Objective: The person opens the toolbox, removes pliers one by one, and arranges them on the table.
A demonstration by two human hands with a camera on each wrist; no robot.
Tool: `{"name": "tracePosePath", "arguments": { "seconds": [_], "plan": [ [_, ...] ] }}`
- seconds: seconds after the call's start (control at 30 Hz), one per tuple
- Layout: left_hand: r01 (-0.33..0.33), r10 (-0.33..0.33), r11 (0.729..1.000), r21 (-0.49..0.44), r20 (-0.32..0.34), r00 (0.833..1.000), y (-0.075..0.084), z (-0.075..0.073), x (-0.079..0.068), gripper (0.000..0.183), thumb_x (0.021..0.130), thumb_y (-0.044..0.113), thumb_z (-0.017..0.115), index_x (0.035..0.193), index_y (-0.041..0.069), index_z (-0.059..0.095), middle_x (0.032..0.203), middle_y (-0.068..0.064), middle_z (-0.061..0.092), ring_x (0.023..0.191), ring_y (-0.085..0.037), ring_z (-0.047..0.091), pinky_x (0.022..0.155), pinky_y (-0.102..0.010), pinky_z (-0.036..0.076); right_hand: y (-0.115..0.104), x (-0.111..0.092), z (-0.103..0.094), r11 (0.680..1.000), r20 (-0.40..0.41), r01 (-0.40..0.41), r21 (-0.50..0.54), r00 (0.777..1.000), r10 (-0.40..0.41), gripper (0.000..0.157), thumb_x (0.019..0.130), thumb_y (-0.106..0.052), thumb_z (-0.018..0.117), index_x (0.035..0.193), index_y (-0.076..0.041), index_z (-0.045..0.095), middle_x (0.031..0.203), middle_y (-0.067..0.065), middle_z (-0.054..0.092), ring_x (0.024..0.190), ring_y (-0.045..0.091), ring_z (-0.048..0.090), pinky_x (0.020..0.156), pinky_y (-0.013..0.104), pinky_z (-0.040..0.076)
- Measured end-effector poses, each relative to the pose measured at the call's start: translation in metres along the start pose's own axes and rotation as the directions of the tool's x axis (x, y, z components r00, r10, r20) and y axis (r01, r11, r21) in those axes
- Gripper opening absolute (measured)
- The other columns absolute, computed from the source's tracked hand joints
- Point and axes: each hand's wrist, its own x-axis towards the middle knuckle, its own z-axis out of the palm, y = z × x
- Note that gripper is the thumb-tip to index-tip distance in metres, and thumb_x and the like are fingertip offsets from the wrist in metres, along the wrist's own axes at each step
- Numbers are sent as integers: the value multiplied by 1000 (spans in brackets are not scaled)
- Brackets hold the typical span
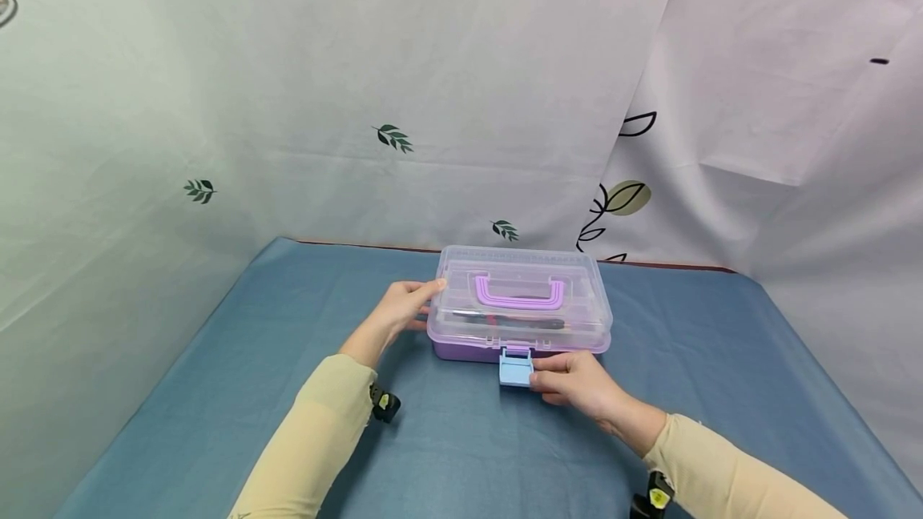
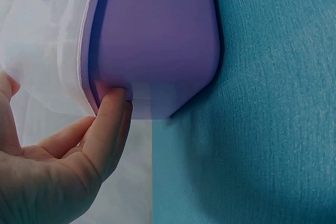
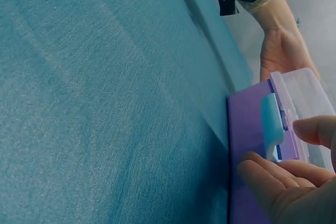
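Left hand [image 1: 395,311] clamps fingers and thumb on the purple box [image 1: 465,352] at its left end. Right hand [image 1: 581,385] touches blue latch [image 1: 515,372], thumb and fingers apart.

Box [image 1: 467,352] on counter [image 1: 447,447], toward its far edge; backdrop [image 1: 505,102] behind. Handle [image 1: 519,303] atop lid [image 1: 519,258]; latch [image 1: 516,372] at front. Left fingers [image 2: 106,124] against box's left end; right fingers [image 1: 554,381] at latch's right side.

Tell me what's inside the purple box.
Through the clear lid, at least one long, thin dark item shows; the purple base hides anything lower.
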Motion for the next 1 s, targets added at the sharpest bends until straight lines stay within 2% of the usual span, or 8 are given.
{"name": "tracePosePath", "arguments": {
  "seconds": [0.3, 0.63, 0.87, 1.0],
  "plan": [
    [0, 0, 1000, 9, 6, 1000, -2, -1, 3, 72, 85, 53, 62, 132, 0, 50, 128, -18, 56, 110, -29, 59, 77, -35, 59, -3, -2, 1, 999, 27, -36, -10, 999, 36, 53, 90, -22, 61, 129, 11, 50, 124, 25, 60, 106, 24, 64, 84, 42, 56],
    [8, -8, 1000, 8, 1, 1000, -1, -1, 2, 73, 84, 54, 62, 133, 1, 50, 129, -17, 56, 110, -29, 59, 76, -35, 59, -3, -2, 5, 995, 20, -87, 38, 996, 87, 51, 94, -22, 55, 131, 12, 47, 134, 28, 50, 116, 35, 58, 89, 43, 54],
    [7, -7, 1000, 9, 3, 1000, 0, -2, 0, 73, 84, 54, 62, 133, 1, 50, 129, -17, 55, 111, -29, 59, 78, -35, 58, -1, -3, 2, 998, 122, -55, 41, 991, 50, 57, 96, -22, 51, 139, 12, 36, 146, 28, 34, 129, 39, 44, 96, 45, 49],
    [7, -8, 1000, 3, 9, 1000, 0, -1, -1, 73, 84, 54, 62, 133, 2, 50, 129, -17, 55, 111, -30, 59, 78, -36, 58, -3, -5, 1, 998, 144, -52, 22, 988, 48, 58, 95, -21, 52, 139, 12, 34, 147, 28, 32, 131, 39, 41, 97, 45, 48]
  ]
}}
